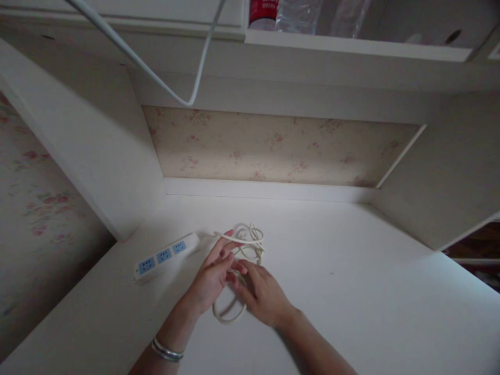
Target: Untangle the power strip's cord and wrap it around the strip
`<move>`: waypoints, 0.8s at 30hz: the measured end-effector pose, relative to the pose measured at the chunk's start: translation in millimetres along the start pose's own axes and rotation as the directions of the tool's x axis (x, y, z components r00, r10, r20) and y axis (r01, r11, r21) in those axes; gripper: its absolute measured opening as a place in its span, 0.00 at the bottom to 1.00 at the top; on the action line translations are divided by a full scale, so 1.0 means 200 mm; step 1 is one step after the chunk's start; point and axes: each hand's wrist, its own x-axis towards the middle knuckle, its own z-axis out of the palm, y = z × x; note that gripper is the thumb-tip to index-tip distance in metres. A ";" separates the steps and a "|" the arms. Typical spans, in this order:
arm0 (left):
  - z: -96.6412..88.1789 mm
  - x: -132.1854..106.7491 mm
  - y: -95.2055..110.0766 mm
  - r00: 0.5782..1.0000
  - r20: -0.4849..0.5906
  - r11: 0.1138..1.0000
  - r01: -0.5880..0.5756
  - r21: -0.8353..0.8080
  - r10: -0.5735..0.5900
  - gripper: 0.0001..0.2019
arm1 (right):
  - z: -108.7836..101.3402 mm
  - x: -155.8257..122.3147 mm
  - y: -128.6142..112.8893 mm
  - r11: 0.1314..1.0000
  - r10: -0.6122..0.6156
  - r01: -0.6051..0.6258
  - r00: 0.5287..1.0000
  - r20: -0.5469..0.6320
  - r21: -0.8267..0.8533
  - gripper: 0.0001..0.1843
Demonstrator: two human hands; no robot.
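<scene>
A white power strip [166, 255] with blue sockets lies on the white desk [351, 291], left of centre. Its cream cord [250, 242] is gathered in loose coils beside it. My left hand [213, 276], with bracelets on the wrist, has its fingers closed around strands of the cord. My right hand [263, 294] meets it from the right, fingers pinched on the same bundle. One loop of the cord hangs out below both hands.
A floral back panel [273, 148] closes the desk's niche between white side walls. A white cable [156, 78] hangs down from the upper left. On the shelf above stand a red-labelled container [262, 13] and a clear plastic bottle [299, 15].
</scene>
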 end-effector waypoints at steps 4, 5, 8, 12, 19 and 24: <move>-0.07 -0.01 0.03 0.999 -0.028 0.975 -0.051 -0.215 0.046 0.29 | 0.02 0.00 0.01 0.986 -0.044 0.056 0.996 0.082 -0.159 0.25; -0.09 -0.01 0.04 0.997 -0.045 0.960 -0.079 -0.269 0.069 0.28 | 0.01 -0.01 0.02 0.983 -0.047 0.061 0.996 0.082 -0.175 0.25; -0.16 -0.01 0.08 0.983 -0.097 0.898 -0.180 -0.401 0.154 0.23 | -0.06 -0.04 0.06 0.983 -0.069 0.085 0.992 0.102 -0.165 0.14; -0.22 0.02 0.11 0.957 -0.151 0.828 -0.289 -0.481 0.246 0.18 | -0.22 -0.12 0.14 0.975 -0.133 0.161 0.976 0.175 -0.154 0.16; -0.28 0.08 0.13 0.906 -0.308 0.667 -0.423 -0.614 0.290 0.21 | -0.61 -0.34 0.57 0.918 0.116 -0.067 0.988 0.104 -0.392 0.18; -0.30 0.09 0.15 0.873 -0.402 0.648 -0.479 -0.592 0.277 0.17 | -0.95 -0.49 0.94 0.651 0.544 -0.552 0.818 -0.186 -0.521 0.17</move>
